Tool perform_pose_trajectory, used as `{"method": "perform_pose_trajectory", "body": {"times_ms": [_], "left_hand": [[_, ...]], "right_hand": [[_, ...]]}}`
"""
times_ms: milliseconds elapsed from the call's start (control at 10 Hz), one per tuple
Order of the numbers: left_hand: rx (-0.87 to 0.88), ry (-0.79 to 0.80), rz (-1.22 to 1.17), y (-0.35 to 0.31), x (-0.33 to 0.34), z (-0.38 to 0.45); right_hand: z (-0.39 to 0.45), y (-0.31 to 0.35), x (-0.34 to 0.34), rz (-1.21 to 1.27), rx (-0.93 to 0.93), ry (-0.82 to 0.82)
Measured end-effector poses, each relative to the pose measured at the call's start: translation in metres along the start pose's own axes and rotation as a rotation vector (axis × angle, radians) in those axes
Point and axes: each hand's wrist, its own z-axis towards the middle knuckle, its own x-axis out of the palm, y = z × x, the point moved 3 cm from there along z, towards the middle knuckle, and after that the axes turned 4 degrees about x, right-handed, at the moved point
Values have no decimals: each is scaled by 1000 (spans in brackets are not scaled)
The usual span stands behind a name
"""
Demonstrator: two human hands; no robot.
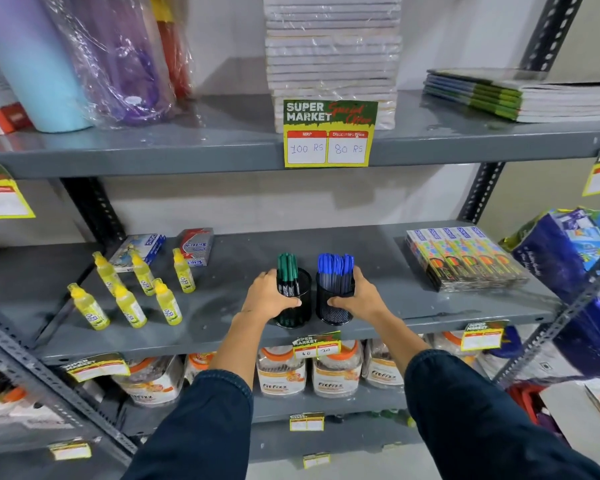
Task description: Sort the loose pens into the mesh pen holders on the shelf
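1. two black round mesh pen holders are seen standing side by side, almost touching, near the front edge of the grey metal shelf.
2. the left mesh holder is filled with green-capped pens; the right mesh holder is filled with blue-capped pens, all upright.
3. the left hand is wrapped around the left mesh holder from its outer side, its grip clamped on the mesh wall; the right hand is clamped likewise on the right mesh holder.
4. no loose pens are seen on the shelf around the holders, so the sorting is judged done or nearly so; the step in hand appears to be the squaring-up of both holders.
5. for the next move, a level, gentle slide is called for, so that the holders are not tipped; the yellow glue bottles, well left of the holders, should be left undisturbed.
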Motion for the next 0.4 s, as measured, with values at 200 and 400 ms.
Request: {"method": "perform_pose_trajectory", "body": {"times_ms": [200, 400], "left_hand": [[4, -6, -20, -2, 0, -4], [-9, 18, -29, -2, 5, -10]], "right_hand": [[0, 2, 2, 21, 45, 10], [1, 2, 4, 64, 66, 39]]}}
